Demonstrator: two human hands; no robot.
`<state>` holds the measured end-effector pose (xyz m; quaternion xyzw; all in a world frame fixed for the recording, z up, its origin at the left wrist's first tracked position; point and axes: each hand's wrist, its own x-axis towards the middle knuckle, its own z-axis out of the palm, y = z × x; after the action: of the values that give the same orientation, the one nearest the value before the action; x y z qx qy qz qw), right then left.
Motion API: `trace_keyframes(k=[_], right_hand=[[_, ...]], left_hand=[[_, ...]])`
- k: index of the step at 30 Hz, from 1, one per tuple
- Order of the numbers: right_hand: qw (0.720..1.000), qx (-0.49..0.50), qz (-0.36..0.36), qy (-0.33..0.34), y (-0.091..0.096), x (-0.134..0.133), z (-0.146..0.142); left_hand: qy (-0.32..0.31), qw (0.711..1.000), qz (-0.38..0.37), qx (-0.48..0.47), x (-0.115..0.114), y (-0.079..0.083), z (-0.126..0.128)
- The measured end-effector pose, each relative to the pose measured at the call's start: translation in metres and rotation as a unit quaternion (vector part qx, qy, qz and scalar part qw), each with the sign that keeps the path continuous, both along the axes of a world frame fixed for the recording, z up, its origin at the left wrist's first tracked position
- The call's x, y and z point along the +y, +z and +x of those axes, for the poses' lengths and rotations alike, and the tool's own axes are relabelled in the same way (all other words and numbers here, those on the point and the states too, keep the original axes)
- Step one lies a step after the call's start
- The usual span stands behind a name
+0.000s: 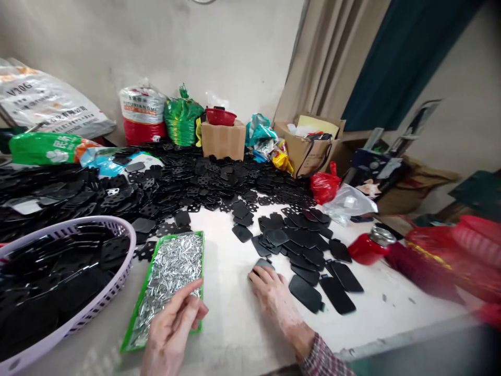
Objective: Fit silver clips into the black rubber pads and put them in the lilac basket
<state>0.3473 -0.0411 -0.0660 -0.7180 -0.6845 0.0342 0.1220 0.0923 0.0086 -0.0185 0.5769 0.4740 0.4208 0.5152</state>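
Observation:
My left hand (174, 326) hovers over the near end of a green tray (141, 296) filled with small silver metal pins, fingers curled together with the tips pinched; whether a pin is between them is too small to tell. My right hand (274, 295) lies palm down on the white table, fingertips resting on a flat black plastic piece (264, 264). Several more black plastic pieces (305, 248) are spread just right of that hand.
A lilac basket (117, 227) with black pieces stands at the left. A large heap of black parts (176, 180) covers the back of the table. Bags, cardboard boxes (223, 138), a red jar (368, 248) and red bags (442, 256) crowd the back and right.

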Motion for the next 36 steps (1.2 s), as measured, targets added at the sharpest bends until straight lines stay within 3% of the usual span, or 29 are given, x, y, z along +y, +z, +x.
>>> trace_keyframes(k=[2, 5, 8, 11, 14, 17, 19, 23, 25, 27, 30, 33, 36], right_hand=[[0.997, 0.05, 0.053, 0.025, -0.001, 0.006, 0.004], [0.992, 0.079, 0.095, -0.011, 0.007, 0.013, 0.017], [0.997, 0.018, 0.045, -0.053, 0.018, 0.021, 0.02], [0.998, -0.023, -0.018, -0.064, 0.018, 0.029, 0.009], [0.998, 0.02, -0.024, -0.059, 0.012, 0.037, 0.001], [0.989, 0.139, 0.026, -0.04, 0.012, 0.042, -0.005], [0.964, 0.256, 0.073, -0.001, 0.019, 0.042, -0.015], [0.874, 0.469, 0.085, 0.097, 0.05, 0.038, -0.054], [0.846, 0.506, 0.076, 0.153, 0.064, 0.039, -0.073], [0.838, 0.505, 0.092, 0.182, 0.072, 0.046, -0.085], [0.876, 0.435, 0.113, 0.176, 0.071, 0.071, -0.094], [0.96, 0.195, 0.058, 0.192, 0.06, 0.097, -0.105], [0.976, 0.021, 0.019, 0.214, 0.05, 0.111, -0.125]], left_hand=[[-0.007, 1.0, -0.003, -0.001, 0.001, -0.002, -0.003], [0.015, 1.0, -0.002, -0.007, 0.003, -0.004, -0.009], [0.032, 0.999, 0.0, -0.003, 0.002, -0.003, -0.01], [0.002, 1.0, -0.01, -0.002, -0.002, 0.0, -0.005], [-0.016, 1.0, -0.016, -0.004, -0.004, 0.0, -0.003], [0.001, 1.0, -0.026, -0.002, -0.004, -0.003, -0.004], [0.013, 0.999, -0.031, -0.007, -0.004, -0.005, -0.003], [-0.011, 0.998, -0.061, -0.031, -0.005, -0.004, 0.002], [-0.049, 0.995, -0.073, -0.04, -0.005, -0.002, 0.003], [-0.041, 0.995, -0.075, -0.053, -0.003, -0.001, -0.001], [0.068, 0.982, -0.095, -0.149, 0.001, 0.002, -0.014], [0.132, 0.945, -0.137, -0.266, 0.005, 0.007, -0.028], [0.169, 0.918, -0.163, -0.319, 0.007, 0.012, -0.037]])
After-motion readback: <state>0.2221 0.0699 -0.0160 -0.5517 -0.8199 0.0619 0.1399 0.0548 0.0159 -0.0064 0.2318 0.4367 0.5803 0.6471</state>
